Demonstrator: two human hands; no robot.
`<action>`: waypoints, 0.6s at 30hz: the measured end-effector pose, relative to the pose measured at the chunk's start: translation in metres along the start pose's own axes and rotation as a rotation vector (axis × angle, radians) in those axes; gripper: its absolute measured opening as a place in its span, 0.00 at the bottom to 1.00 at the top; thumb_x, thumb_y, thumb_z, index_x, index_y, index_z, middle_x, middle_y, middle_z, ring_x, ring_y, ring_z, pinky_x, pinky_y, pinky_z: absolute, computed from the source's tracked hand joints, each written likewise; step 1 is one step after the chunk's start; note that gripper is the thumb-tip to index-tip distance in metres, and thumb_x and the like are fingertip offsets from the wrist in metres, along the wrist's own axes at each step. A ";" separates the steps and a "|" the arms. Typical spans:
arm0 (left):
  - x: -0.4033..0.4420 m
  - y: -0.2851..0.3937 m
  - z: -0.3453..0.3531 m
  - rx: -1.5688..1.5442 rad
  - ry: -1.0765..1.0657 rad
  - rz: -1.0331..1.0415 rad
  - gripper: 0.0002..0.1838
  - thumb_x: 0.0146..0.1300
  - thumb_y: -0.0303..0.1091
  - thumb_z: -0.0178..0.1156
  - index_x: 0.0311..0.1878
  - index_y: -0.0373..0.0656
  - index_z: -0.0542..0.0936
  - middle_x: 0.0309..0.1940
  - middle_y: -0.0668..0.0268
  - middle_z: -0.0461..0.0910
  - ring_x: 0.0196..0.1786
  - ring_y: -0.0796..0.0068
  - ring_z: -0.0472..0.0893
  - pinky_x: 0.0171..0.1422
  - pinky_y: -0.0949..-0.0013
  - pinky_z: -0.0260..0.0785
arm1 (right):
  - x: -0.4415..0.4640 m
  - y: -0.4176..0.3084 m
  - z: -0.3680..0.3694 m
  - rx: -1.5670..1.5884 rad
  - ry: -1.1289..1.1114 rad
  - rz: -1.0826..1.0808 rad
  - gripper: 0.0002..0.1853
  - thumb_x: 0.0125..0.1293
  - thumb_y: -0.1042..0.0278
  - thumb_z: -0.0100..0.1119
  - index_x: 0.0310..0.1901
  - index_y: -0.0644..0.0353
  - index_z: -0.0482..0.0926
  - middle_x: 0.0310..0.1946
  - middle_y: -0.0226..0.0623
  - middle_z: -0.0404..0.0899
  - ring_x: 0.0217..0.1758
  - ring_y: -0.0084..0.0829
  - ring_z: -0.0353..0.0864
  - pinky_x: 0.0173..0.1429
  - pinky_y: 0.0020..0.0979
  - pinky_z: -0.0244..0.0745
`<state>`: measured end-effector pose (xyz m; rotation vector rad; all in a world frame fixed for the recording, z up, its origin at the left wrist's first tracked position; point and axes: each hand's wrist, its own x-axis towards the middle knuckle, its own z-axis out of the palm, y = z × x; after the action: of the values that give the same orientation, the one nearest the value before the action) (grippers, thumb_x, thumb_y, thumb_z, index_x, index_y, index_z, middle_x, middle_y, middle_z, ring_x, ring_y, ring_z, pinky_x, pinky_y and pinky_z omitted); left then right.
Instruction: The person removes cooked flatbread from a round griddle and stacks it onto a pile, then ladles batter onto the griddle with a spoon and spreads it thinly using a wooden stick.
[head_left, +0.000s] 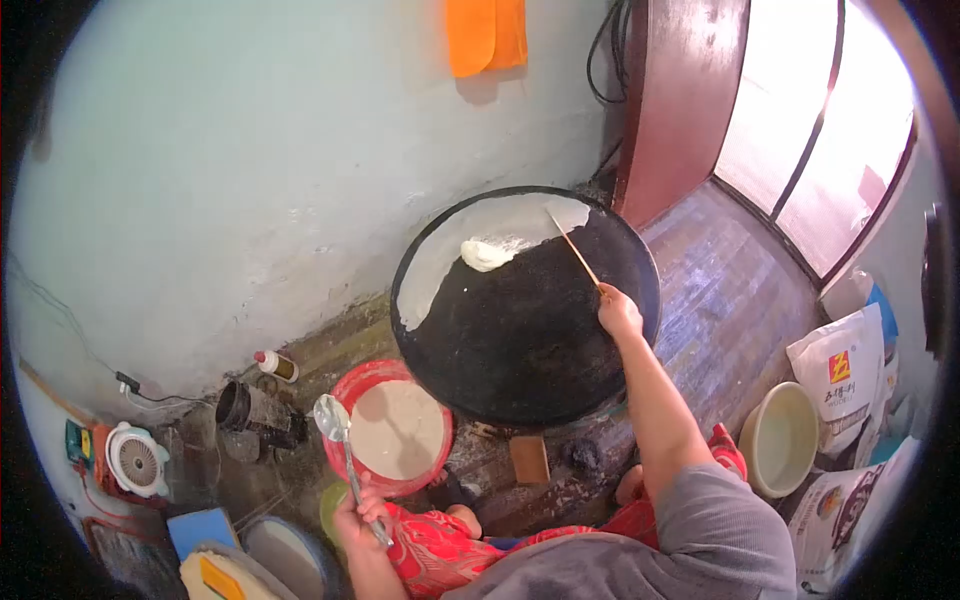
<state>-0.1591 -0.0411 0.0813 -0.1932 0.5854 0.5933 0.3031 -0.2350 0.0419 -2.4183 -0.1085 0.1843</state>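
A large round black griddle fills the middle of the view. Pale batter coats its far and left part in a curved band, with a thicker white lump at the band's inner edge. My right hand is closed round the near end of a thin wooden spreader, whose far end lies on the batter. At the lower left, my left hand grips the handle of a metal ladle. The ladle's batter-smeared bowl is over the rim of a red basin of batter.
A bottle, a black container and a small white fan are to the left. On the right stand a cream tub and printed sacks. A wall borders the griddle's far side; a cardboard piece lies before it.
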 end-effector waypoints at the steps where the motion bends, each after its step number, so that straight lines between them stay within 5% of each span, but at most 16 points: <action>1: 0.000 -0.001 0.002 0.039 0.006 0.028 0.18 0.62 0.34 0.44 0.49 0.29 0.69 0.25 0.65 0.69 0.19 0.79 0.67 0.19 0.78 0.60 | 0.001 0.000 0.013 0.002 -0.004 0.002 0.16 0.60 0.61 0.46 0.49 0.39 0.75 0.42 0.40 0.77 0.45 0.38 0.77 0.51 0.36 0.70; 3: 0.002 -0.002 0.003 0.075 0.009 0.056 0.18 0.62 0.34 0.43 0.48 0.29 0.68 0.25 0.67 0.68 0.19 0.81 0.67 0.18 0.79 0.59 | 0.003 -0.009 0.050 0.056 -0.170 -0.353 0.15 0.60 0.62 0.46 0.49 0.42 0.75 0.42 0.41 0.77 0.45 0.40 0.76 0.50 0.36 0.70; 5: 0.003 0.000 0.002 0.056 0.029 0.042 0.19 0.63 0.35 0.43 0.50 0.30 0.68 0.25 0.66 0.68 0.19 0.80 0.66 0.19 0.78 0.60 | -0.015 -0.035 0.044 0.039 -0.281 -0.420 0.14 0.60 0.65 0.47 0.46 0.52 0.77 0.40 0.45 0.78 0.45 0.41 0.76 0.52 0.35 0.69; 9: 0.001 -0.004 0.007 0.064 0.015 0.079 0.18 0.64 0.36 0.42 0.50 0.30 0.67 0.25 0.66 0.67 0.19 0.81 0.66 0.19 0.78 0.59 | -0.008 -0.031 0.003 0.014 -0.393 -0.365 0.15 0.60 0.59 0.47 0.47 0.40 0.77 0.40 0.38 0.78 0.44 0.38 0.77 0.49 0.35 0.71; 11: -0.001 -0.006 0.008 0.066 0.079 0.102 0.18 0.64 0.36 0.42 0.48 0.30 0.67 0.25 0.66 0.67 0.18 0.81 0.65 0.17 0.78 0.58 | -0.012 -0.025 0.019 -0.065 -0.269 -0.258 0.15 0.60 0.60 0.46 0.47 0.40 0.77 0.39 0.38 0.79 0.43 0.38 0.77 0.49 0.35 0.71; 14: 0.002 -0.003 0.005 0.092 0.029 0.089 0.18 0.65 0.37 0.41 0.48 0.30 0.67 0.25 0.66 0.67 0.18 0.81 0.66 0.17 0.78 0.59 | -0.014 -0.022 0.059 0.052 -0.320 -0.363 0.14 0.60 0.60 0.47 0.47 0.40 0.77 0.40 0.39 0.78 0.43 0.40 0.77 0.49 0.34 0.71; 18: 0.003 0.002 -0.001 0.117 0.031 0.092 0.19 0.65 0.37 0.41 0.49 0.29 0.66 0.25 0.66 0.67 0.19 0.81 0.66 0.19 0.78 0.60 | -0.025 -0.025 0.000 -0.043 -0.475 -0.546 0.13 0.59 0.57 0.50 0.45 0.41 0.78 0.39 0.38 0.78 0.42 0.40 0.78 0.48 0.35 0.71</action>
<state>-0.1587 -0.0382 0.0783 -0.0657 0.6602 0.6443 0.2779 -0.2193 0.0606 -2.2444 -0.9772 0.4985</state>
